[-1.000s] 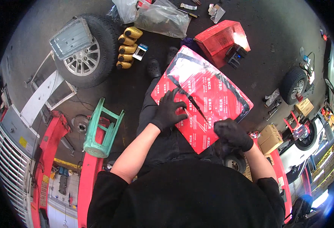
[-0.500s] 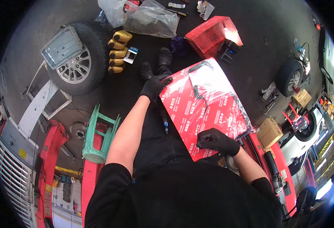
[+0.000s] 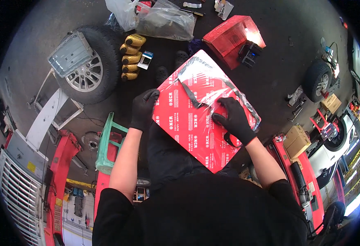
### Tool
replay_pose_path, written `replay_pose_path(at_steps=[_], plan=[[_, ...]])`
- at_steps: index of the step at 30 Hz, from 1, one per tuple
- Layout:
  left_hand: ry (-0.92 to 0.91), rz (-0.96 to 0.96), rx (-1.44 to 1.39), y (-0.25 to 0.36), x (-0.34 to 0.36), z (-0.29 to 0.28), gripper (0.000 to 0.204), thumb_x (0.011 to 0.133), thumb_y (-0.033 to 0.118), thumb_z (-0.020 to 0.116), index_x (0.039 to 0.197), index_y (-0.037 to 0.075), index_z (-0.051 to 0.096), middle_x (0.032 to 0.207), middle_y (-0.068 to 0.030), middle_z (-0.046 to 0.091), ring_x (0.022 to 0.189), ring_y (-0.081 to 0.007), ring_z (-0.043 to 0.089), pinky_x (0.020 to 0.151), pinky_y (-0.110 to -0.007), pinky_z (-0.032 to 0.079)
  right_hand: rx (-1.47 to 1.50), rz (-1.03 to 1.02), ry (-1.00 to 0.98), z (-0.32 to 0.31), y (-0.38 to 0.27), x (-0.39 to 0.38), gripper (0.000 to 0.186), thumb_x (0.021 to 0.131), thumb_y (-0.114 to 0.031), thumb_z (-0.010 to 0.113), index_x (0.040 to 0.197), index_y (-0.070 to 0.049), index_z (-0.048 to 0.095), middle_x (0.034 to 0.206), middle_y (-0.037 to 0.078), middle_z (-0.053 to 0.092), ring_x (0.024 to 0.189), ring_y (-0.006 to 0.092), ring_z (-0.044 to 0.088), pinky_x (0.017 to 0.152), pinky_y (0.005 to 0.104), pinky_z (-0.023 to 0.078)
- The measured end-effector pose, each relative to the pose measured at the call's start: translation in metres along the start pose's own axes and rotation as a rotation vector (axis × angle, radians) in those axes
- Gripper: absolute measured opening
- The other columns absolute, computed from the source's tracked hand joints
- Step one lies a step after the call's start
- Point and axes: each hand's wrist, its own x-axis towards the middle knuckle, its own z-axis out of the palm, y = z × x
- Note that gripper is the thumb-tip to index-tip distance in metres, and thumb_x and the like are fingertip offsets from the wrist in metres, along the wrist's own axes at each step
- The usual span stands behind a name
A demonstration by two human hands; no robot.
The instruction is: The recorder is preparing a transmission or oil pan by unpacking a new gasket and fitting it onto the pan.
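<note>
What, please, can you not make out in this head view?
Head view:
- Inside of the red package: hidden by its shiny wrapping.
- Whether the right hand pinches that wrapping: the hand itself hides the contact.
- Shoes: partly covered by the package.
- Grille: cut off by the lower picture edge.

The left hand [image 3: 143, 110] grips the left edge of the wrapped package [image 3: 204, 135]; the right hand [image 3: 237, 119] rests on top. Ahead of the left grip lie plastic bottles [image 3: 131, 59]; left of them, a pan [image 3: 71, 55] lies on an alloy wheel [image 3: 87, 76]. Behind-left is a stool [image 3: 105, 153]. Beyond the right hand is a carton [image 3: 221, 39].
</note>
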Motion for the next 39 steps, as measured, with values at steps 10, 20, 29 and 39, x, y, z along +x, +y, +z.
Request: replay_pose_path(at_steps=[10,20,29,39], plan=[[0.049,-0.06,0.035,-0.024,-0.006,-0.017,0.033,0.097,0.024,0.074,0.113,-0.005,0.074,0.098,-0.0131,0.078,0.089,-0.0128,0.07,0.081,-0.032,0.056,-0.024,0.196,-0.05,0.022,-0.005,0.003,0.045,0.083,-0.034,0.079,0.118,-0.007,0.071,0.112,0.015,0.067,0.101,0.0371,0.066,0.089,0.0461,0.052],[0.029,-0.168,0.149,-0.004,-0.015,-0.028,0.036,0.091,0.03,0.08,0.108,-0.001,0.076,0.09,-0.0129,0.077,0.081,-0.0158,0.072,0.075,-0.033,0.056,0.26,0.11,-0.166,0.033,-0.012,0.031,0.071,0.077,-0.044,0.083,0.137,-0.009,0.066,0.133,0.011,0.063,0.1,0.0293,0.066,0.09,0.0417,0.052],[0.1,-0.104,0.083,-0.009,-0.019,-0.031,0.036,0.093,0.031,0.078,0.108,-0.002,0.076,0.086,-0.0107,0.074,0.074,-0.0128,0.067,0.071,-0.032,0.053,-0.031,-0.089,-0.151,0.047,-0.028,0.056,0.049,0.079,-0.042,0.081,0.113,-0.007,0.072,0.108,0.014,0.068,0.105,0.0358,0.063,0.09,0.0483,0.046],[0.074,-0.256,-0.19,-0.098,-0.036,-0.045,0.026,0.097,0.025,0.074,0.105,0.001,0.076,0.086,0.0037,0.069,0.077,-0.0045,0.057,0.07,-0.025,0.045,-0.065,-0.35,-0.153,0.012,-0.016,0.063,0.008,0.082,-0.015,0.07,0.086,-0.009,0.075,0.085,0.012,0.07,0.081,0.0342,0.066,0.074,0.0477,0.049]])
